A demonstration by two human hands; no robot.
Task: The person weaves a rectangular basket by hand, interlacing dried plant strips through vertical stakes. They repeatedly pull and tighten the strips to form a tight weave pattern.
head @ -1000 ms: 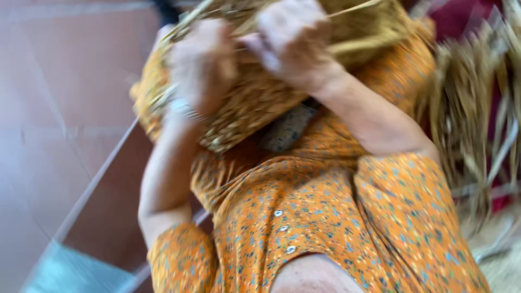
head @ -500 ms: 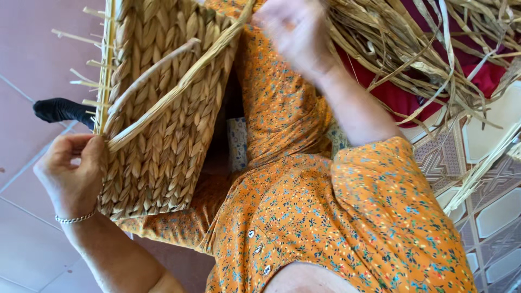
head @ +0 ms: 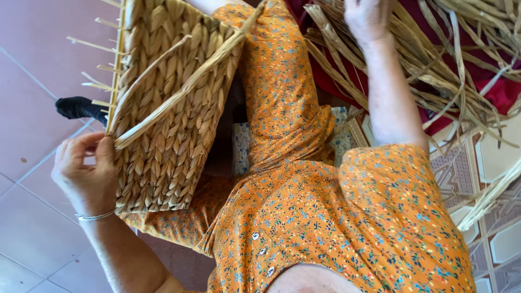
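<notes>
The person's lap, in an orange flowered dress [head: 325, 217], fills the near view and hides most of what lies under it; only a patterned cushion [head: 241, 146] peeks out. The left hand [head: 87, 173], a thin bracelet at its wrist, grips the near corner of a half-woven straw basket [head: 168, 119] resting on the lap, thumb and fingers pinched on its edge. Loose stakes jut from its far side; its inside cannot be seen. Farther off, the right hand [head: 369, 19], partly cut off by the top edge, reaches into a heap of dried straw strands [head: 445, 70] on red cloth [head: 499, 92]; its grip cannot be told.
</notes>
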